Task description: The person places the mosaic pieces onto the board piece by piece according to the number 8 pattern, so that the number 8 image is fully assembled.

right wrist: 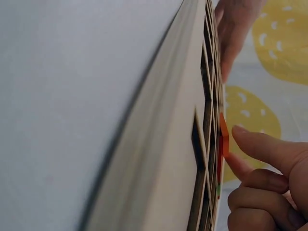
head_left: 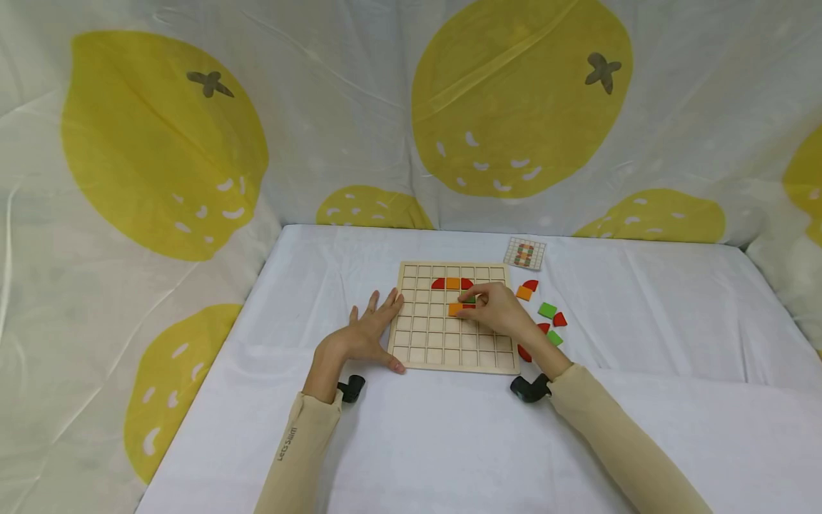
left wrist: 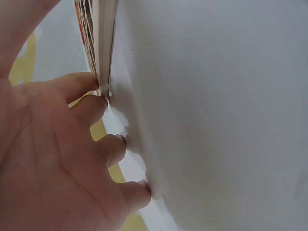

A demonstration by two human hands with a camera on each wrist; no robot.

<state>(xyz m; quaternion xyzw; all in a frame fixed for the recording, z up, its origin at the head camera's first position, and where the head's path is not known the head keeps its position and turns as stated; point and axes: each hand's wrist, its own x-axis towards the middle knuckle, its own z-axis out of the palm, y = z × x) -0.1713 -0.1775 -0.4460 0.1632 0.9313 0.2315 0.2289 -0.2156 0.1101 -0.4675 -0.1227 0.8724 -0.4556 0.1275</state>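
Observation:
A wooden grid board (head_left: 417,343) lies on the white-covered table. My left hand (head_left: 367,334) is spread at its left edge, thumb by the near corner; in the left wrist view the fingertips touch the board's side and the cloth. Over the board, my right hand (head_left: 501,308) has thumb and index finger at an orange square tile (head_left: 455,310), which stands tilted out of the grid in the right wrist view (right wrist: 224,136). Farther up sit a red quarter-round tile (head_left: 439,284), another orange square (head_left: 452,283) and a second red quarter-round (head_left: 467,283). A green tile (head_left: 471,300) is partly hidden by the fingers.
Loose tiles lie right of the board: an orange square (head_left: 524,293), green squares (head_left: 547,310) and several red quarter-rounds (head_left: 560,319). A small card with a printed grid pattern (head_left: 525,254) lies behind them. Lemon-printed cloth (head_left: 347,107) hangs around the table.

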